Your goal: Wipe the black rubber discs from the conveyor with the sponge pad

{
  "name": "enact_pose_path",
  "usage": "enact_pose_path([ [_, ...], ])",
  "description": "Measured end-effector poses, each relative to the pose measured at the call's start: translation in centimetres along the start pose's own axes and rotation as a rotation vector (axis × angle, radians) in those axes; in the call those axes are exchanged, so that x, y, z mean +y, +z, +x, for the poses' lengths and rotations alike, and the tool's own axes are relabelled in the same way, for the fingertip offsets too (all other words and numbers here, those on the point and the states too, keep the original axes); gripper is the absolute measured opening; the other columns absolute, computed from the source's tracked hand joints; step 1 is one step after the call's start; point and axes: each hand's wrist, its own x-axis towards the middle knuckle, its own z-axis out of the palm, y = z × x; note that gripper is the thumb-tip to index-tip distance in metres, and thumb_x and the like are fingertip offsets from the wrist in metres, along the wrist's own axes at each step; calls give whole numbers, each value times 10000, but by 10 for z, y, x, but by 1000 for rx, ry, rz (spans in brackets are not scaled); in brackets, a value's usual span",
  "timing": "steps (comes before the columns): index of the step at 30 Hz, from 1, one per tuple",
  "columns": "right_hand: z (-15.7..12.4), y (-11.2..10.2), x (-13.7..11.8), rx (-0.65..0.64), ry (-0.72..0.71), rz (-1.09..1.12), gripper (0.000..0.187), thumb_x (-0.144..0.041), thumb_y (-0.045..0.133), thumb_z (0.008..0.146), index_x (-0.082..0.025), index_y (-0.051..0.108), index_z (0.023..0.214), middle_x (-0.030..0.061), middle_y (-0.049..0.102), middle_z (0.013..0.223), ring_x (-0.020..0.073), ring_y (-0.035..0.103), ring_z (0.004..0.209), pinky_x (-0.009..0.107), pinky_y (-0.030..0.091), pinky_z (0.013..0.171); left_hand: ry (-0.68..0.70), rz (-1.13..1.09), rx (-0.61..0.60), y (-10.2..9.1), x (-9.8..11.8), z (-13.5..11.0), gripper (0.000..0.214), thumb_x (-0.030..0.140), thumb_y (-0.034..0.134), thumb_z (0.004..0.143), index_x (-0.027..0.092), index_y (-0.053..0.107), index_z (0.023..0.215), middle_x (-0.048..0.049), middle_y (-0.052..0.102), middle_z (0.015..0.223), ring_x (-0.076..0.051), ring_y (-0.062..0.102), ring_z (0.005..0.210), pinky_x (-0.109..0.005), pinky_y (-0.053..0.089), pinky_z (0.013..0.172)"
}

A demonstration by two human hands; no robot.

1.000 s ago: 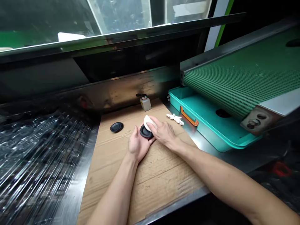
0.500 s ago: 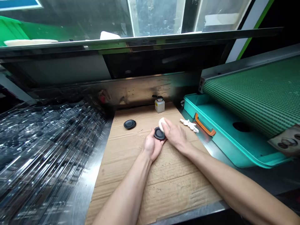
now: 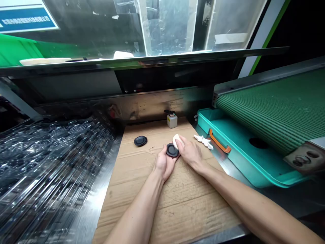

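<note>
A dark round piece (image 3: 140, 141) lies on cardboard (image 3: 132, 179); to its right, your left hand (image 3: 164, 165) clasps a black disc (image 3: 172, 150), your right hand (image 3: 190, 151) pinches a white pad (image 3: 176, 140) at the disc's edge, near a teal tray (image 3: 242, 166)

Pad (image 3: 176, 141) shifts, more disc (image 3: 172, 150) shows

The thumb of the left hand (image 3: 164, 165), clear of the disc a second ago, has closed in to its rim. The right hand (image 3: 190, 151) now has the pad nearer the disc's right edge. Over on the left, a blue sign (image 3: 26, 20) has come into view.
</note>
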Motion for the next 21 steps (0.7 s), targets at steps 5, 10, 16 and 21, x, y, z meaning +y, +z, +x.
enact_pose_path([
  [5, 11, -1, 14, 32, -49, 105, 491, -514, 391, 928, -290, 477, 1356, 89, 710, 906, 255, 665, 808, 341, 469, 721, -23, -2, -25, 0, 2, -1, 286, 300, 415, 939, 120, 616, 1031, -151, 636, 1174, -236, 610, 1087, -380, 511, 939],
  [10, 27, -14, 35, 131, -45, 551, 346, -444, 464, 904, -209, 594, 1122, 56, 690, 964, 181, 657, 805, 262, 493, 688, 20, -13, -13, 0, 2, -1, 240, 276, 437, 932, 127, 602, 1023, -151, 630, 1173, -236, 620, 1066, -384, 524, 908],
  [16, 15, -12, 29, -328, -14, 862, 369, -462, 527, 844, -179, 622, 1060, -18, 599, 576, 96, 476, 369, 165, 300, 312, 51, 35, -3, 2, -1, 2, 249, 285, 452, 930, 142, 594, 1077, -129, 640, 1138, -218, 619, 1051, -375, 506, 941],
  [21, 15, -18, 26, -394, -75, 901, 365, -437, 536, 831, -175, 661, 1050, 0, 646, 697, 68, 451, 373, 163, 304, 317, 51, 110, -23, 4, -4, -2, 256, 285, 486, 913, 137, 597, 1090, -134, 646, 1112, -243, 622, 1046, -410, 491, 952],
])
